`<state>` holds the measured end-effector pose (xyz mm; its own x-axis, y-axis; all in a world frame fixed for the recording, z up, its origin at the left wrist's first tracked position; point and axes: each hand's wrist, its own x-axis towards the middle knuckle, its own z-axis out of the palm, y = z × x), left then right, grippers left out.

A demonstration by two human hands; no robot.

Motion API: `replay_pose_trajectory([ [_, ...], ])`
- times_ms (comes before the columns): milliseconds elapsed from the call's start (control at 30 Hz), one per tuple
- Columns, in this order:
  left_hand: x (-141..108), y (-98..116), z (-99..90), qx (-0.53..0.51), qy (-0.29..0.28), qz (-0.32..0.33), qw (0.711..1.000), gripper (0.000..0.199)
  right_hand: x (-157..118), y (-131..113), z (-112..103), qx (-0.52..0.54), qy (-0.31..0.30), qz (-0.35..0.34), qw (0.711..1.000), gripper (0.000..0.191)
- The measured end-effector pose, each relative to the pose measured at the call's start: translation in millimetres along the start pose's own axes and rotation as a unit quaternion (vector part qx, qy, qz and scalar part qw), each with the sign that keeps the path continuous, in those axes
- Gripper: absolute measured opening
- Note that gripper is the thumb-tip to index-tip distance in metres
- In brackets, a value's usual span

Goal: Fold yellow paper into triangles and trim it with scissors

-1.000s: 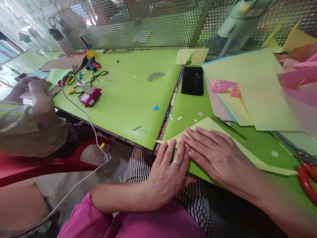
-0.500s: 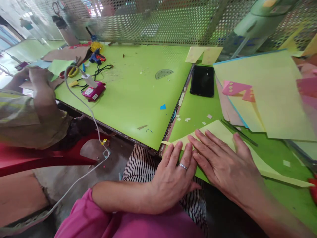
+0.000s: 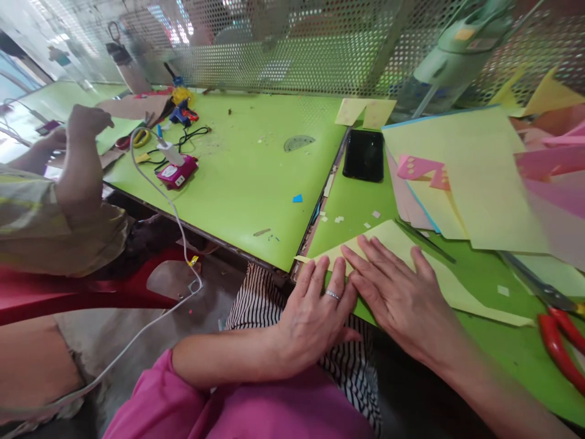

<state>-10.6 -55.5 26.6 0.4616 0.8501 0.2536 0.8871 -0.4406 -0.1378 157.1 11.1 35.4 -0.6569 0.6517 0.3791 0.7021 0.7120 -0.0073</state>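
Observation:
A sheet of pale yellow paper (image 3: 388, 235) lies at the front edge of the green table, with a narrow folded strip along its near side. My left hand (image 3: 317, 311) rests with outstretched fingertips on the paper's left end; a ring is on one finger. Flat across the paper's middle lies my right hand (image 3: 397, 286), fingers stretched, its thumb side close against the left hand. Part of the paper is hidden under both hands. Just beyond the right hand, a dark slim tool (image 3: 425, 239) lies on the table.
Red-handled scissors (image 3: 555, 341) lie at the right. A black phone (image 3: 364, 155), stacked yellow sheets (image 3: 493, 183) and a green-lidded bottle (image 3: 448, 67) stand or lie beyond. Leftward are a protractor (image 3: 299, 143), a pink power adapter (image 3: 178, 174) and another person's arm (image 3: 85, 164).
My view has turned slightly right, bringing the scissors further into sight. Both hands stay on the paper in nearly the same pose. The other person's hand has risen.

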Motion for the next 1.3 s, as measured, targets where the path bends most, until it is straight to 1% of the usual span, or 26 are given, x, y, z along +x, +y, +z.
replay_pose_trajectory([
  [133,-1,0,0.8,0.007,0.008,-0.003,1.000,0.094,-21,-3,-10,-0.011,0.006,-0.003,1.000,0.059],
  [233,-3,0,0.8,0.016,0.009,0.000,1.000,0.083,-36,-7,-14,-0.016,-0.006,-0.028,0.999,0.065],
  [300,-4,0,1.2,0.019,0.009,0.001,1.000,0.078,-41,-8,-14,-0.016,-0.016,-0.035,0.999,0.069],
  [367,-4,-1,1.7,0.020,0.013,0.004,1.000,0.079,-44,-8,-13,-0.015,-0.020,-0.038,0.999,0.071],
  [467,-7,-4,1.7,0.020,0.025,0.012,0.999,0.088,-44,-7,-13,-0.016,-0.012,-0.035,0.999,0.070],
  [533,-11,-8,0.7,0.020,0.032,0.010,0.999,0.089,-43,-7,-12,-0.016,-0.007,-0.032,0.999,0.070],
  [700,-26,-25,-4.0,0.012,0.026,-0.016,0.999,0.081,-44,-9,-11,-0.012,0.003,-0.026,1.000,0.071],
  [833,-34,-40,-10.7,-0.003,0.030,-0.029,0.999,0.084,-44,-10,-8,-0.011,0.011,-0.017,1.000,0.070],
  [900,-36,-45,-15.8,-0.010,0.041,-0.036,0.998,0.083,-44,-11,-7,-0.011,0.016,-0.014,1.000,0.069],
  [967,-37,-46,-20.8,-0.014,0.070,-0.065,0.995,0.077,-44,-11,-6,-0.013,0.023,-0.011,1.000,0.069],
  [1033,-37,-40,-23.2,-0.018,0.102,-0.090,0.991,0.065,-44,-12,-5,-0.013,0.028,-0.011,0.999,0.070],
  [1067,-36,-35,-23.0,-0.021,0.107,-0.084,0.990,0.059,-44,-12,-4,-0.011,0.029,-0.011,0.999,0.069],
  [1133,-30,-20,-19.5,-0.029,0.091,-0.041,0.995,0.055,-44,-12,-4,-0.006,0.025,-0.009,1.000,0.067],
  [1167,-26,-11,-16.6,-0.032,0.073,-0.009,0.997,0.057,-44,-12,-3,-0.003,0.023,-0.008,1.000,0.066],
  [1200,-22,-3,-13.5,-0.032,0.061,0.009,0.998,0.062,-44,-12,-3,0.000,0.022,-0.008,1.000,0.064],
  [1300,-10,16,-5.2,-0.026,0.036,0.007,0.999,0.078,-46,-13,-5,-0.001,0.015,-0.006,1.000,0.060],
])
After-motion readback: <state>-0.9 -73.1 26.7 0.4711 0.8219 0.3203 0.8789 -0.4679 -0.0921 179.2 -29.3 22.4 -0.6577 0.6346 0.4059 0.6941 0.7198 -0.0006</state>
